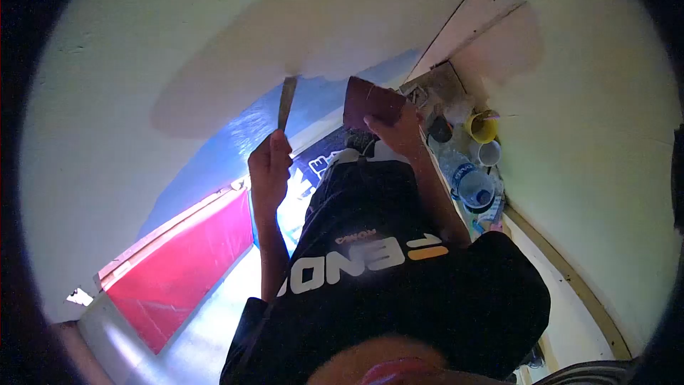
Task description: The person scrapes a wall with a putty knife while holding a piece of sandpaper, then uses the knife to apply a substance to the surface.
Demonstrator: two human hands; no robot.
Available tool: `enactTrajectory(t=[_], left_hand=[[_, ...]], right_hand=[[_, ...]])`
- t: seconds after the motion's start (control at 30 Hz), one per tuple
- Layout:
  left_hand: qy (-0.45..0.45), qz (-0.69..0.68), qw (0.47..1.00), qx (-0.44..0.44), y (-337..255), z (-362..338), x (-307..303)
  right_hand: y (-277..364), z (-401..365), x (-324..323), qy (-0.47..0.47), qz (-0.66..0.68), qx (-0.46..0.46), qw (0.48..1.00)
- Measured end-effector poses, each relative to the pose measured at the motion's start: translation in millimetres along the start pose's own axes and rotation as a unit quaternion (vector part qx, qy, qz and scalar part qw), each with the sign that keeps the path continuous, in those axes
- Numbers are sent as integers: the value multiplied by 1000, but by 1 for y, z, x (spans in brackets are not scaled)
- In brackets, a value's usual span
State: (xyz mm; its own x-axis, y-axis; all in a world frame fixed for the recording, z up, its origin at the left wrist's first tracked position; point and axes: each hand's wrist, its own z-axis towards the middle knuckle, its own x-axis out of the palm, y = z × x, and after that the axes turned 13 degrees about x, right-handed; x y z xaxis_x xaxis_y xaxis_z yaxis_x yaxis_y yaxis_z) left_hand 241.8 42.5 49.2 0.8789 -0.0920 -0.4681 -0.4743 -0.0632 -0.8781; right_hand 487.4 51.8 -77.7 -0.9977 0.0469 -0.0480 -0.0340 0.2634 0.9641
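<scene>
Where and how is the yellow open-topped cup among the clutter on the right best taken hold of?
Probably by the rim of the yellow open-topped cup, on its left side, from the open end: the mouth faces the camera, offering an edge to pinch, while the white cup crowds it below.

Indoor work spot, room type unclear. Landmark beside you: clear plastic bottle. Above it in view: white cup, yellow cup. To its right: pale wall. Well left of it: blue patch, red panel. Your left hand: flat blade.
</scene>
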Motion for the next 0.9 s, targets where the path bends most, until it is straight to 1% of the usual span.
enactTrajectory(t=[0.03,0.07,0.13,0.17,0.2,0.3,0.43,0.47,0.53,0.57,0.6,0.7,0.73,0.83,0.87,0.9], left_hand=[[1,-4,1000,-3,-2,-2,4],[8,-42,999,-14,4,-1,6],[-13,-33,999,-18,6,-7,3],[-24,-31,999,-20,5,-12,1],[-15,-73,995,-59,4,-12,-5],[-1,-72,997,-2,4,1,13],[-26,-63,997,-38,0,-16,-2],[-23,-54,998,-30,-2,-14,-2],[-9,-51,999,6,2,-2,10],[-1,-46,999,26,6,1,11],[-13,-44,998,36,9,-1,10],[-39,-60,996,-46,2,-18,-9],[-27,-79,995,-63,-2,-18,-11],[-31,-45,998,-29,-2,-7,1],[-16,-85,995,-45,-8,-9,0],[-17,-73,996,-41,-8,-10,-2]], right_hand=[[-3,-3,1,-7,18,1,1000],[-6,-5,3,-5,19,6,1000],[-12,-2,5,-8,20,6,1000],[-14,-3,5,6,26,5,1000],[-14,-3,7,15,32,2,999],[-10,-5,6,27,20,-2,999],[3,-1,4,60,-16,-14,998],[2,0,3,48,-12,-7,999],[-5,1,8,37,-1,9,999],[-6,1,10,46,-18,14,999],[-4,1,10,54,-35,17,998],[7,-1,8,52,-73,18,996],[11,-1,7,46,-82,16,995],[1,2,15,52,-41,22,998],[-2,0,16,57,-35,16,998],[12,-4,16,59,-31,11,998]])
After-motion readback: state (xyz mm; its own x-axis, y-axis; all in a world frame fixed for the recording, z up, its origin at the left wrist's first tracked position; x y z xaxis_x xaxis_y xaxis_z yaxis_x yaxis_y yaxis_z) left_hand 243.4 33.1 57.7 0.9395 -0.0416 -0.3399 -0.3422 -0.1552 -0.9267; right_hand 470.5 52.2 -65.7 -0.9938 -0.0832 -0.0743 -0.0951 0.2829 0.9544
